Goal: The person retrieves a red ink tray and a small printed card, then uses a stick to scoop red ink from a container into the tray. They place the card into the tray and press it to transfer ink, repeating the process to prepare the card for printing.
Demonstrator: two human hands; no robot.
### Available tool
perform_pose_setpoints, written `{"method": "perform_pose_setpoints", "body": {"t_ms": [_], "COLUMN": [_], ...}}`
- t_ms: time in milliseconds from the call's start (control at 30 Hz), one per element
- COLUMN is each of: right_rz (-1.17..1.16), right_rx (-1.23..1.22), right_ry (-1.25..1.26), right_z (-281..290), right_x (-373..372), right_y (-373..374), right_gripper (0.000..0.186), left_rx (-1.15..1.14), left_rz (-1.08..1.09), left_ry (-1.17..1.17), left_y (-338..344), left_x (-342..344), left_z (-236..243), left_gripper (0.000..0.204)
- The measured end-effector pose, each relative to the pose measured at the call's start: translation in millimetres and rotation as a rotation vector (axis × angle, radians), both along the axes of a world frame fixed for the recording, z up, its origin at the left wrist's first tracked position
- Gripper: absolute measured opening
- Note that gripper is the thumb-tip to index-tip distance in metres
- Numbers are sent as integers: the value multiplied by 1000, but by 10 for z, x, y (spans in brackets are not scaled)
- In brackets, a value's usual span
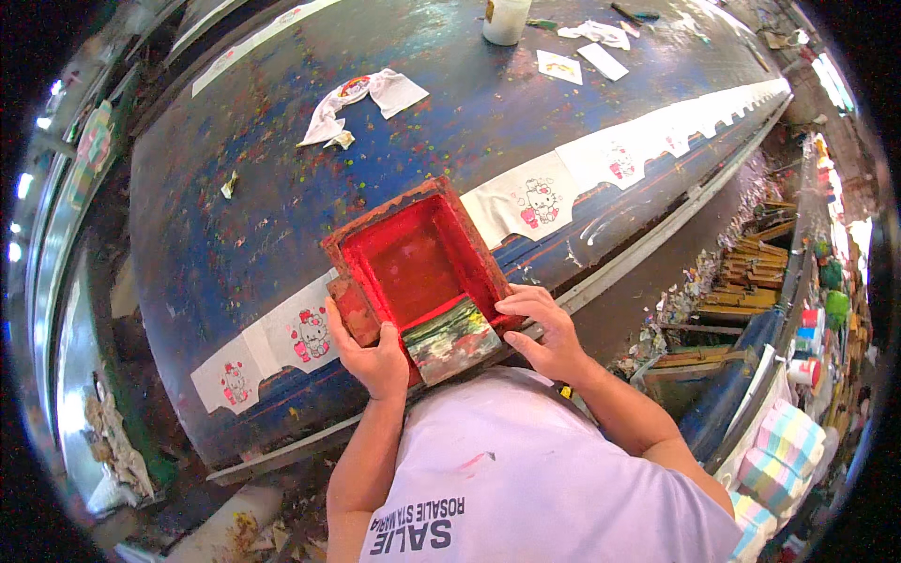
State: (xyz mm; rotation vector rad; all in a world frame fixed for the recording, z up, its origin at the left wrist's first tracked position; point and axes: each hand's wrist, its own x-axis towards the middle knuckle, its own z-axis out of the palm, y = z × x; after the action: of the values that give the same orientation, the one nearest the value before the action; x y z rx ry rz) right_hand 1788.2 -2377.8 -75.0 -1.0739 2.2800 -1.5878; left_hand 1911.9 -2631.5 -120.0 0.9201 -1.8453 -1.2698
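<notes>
A screen printing frame (383, 215) with thick, paint-caked sides and a red-inked inside lies at the near edge of the table. My left hand (377, 360) grips its left side, fingers spread along the outside and thumb at the rim. On the right side, my right hand (548, 330) clasps the near corner. A flat panel (452, 342) smeared green, black and white covers the near end of the frame. White cut fabric pieces (540, 199) with a red and black cartoon cat print run in a row on both sides; the frame hides what is beneath it.
The long dark table (253, 206) is speckled with paint. Crumpled printed cloth (328, 117), a white bucket (505, 23) and loose white pieces (603, 62) lie farther back. Right of it are wooden frames (751, 277), paint containers (804, 372) and bundled pastel cloth (786, 446).
</notes>
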Motion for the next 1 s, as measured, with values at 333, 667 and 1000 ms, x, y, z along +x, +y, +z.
{"method": "perform_pose_setpoints", "body": {"t_ms": [333,667,1000], "right_rz": [184,293,331], "right_rx": [-39,-52,-72], "right_ry": [-116,-91,201], "right_z": [-16,-16,130], "right_x": [-345,-491,-431], "right_y": [252,305,120], "right_gripper": [41,42,37], "left_rx": [138,280,299], "left_rz": [26,33,62], "left_ry": [78,149,119], "left_y": [123,100,120], "left_x": [-131,-121,-146], "left_z": [10,10,55], "left_gripper": [93,95,97]}}
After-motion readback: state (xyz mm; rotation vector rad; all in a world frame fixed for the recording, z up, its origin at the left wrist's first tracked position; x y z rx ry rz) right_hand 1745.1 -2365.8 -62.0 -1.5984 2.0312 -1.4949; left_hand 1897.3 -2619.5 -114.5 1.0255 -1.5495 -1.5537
